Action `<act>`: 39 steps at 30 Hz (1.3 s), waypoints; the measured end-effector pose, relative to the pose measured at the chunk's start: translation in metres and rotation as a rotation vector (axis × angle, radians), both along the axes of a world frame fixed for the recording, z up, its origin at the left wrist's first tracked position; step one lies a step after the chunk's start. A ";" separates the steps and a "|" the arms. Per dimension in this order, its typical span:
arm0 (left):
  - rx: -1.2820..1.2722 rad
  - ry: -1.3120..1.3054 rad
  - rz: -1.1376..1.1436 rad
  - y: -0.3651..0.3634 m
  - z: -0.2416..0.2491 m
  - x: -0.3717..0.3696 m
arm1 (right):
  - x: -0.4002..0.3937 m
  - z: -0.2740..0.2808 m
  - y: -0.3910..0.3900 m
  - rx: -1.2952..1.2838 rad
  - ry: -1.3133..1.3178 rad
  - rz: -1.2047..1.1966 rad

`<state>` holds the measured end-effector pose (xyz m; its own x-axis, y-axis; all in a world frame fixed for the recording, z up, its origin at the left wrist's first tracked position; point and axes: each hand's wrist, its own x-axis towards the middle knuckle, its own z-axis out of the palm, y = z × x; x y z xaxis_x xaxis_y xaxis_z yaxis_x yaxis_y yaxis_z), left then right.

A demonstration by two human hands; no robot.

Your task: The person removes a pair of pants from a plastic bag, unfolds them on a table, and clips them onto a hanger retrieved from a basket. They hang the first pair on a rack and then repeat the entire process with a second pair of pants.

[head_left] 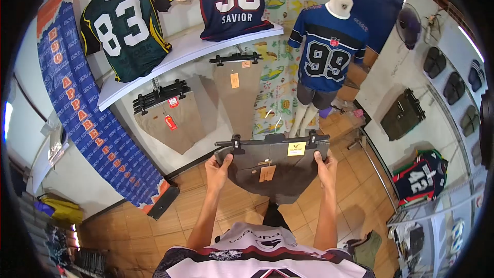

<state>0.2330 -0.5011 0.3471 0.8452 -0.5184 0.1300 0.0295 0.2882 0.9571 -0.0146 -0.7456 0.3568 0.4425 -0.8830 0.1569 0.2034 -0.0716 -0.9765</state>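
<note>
Between my two hands I hold up a pair of dark grey-brown trousers (247, 175), clipped at the waist to a black clip hanger (257, 142). A yellow label (297, 148) sits near the waistband, and an orange-brown paper tag (266, 173) hangs lower down. My left hand (219, 169) grips the left side edge, thumb on the front face. On the opposite edge my right hand (325, 167) pinches the cloth the same way, thumb in front. The fingers of both hands are largely hidden behind the cloth.
Beige trousers (172, 116) and another beige pair (234, 92) hang under a white shelf (190, 49). A mannequin in a blue jersey (329, 51) stands ahead. Slippers (454, 87) line the right wall near dark hanging trousers (401, 118). A blue banner (98, 118) leans at left.
</note>
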 end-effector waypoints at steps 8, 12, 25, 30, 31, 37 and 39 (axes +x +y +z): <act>0.081 -0.106 0.255 -0.098 0.022 0.063 | 0.116 -0.018 -0.151 -0.074 -0.006 0.253; 0.107 -0.061 0.348 -0.135 0.010 0.094 | 0.172 -0.028 -0.206 -0.029 0.058 0.348; 0.134 -0.015 0.438 -0.250 -0.014 0.242 | 0.340 -0.044 -0.324 0.059 0.225 0.309; 0.121 0.000 0.414 -0.285 -0.040 0.311 | 0.402 -0.057 -0.357 0.074 0.268 0.313; 0.148 0.001 0.420 -0.290 -0.042 0.322 | 0.412 -0.061 -0.363 0.074 0.277 0.322; 0.177 0.040 0.408 -0.312 -0.052 0.379 | 0.469 -0.084 -0.390 0.123 0.241 0.336; 0.178 0.048 0.392 -0.315 -0.055 0.392 | 0.486 -0.097 -0.396 0.118 0.205 0.293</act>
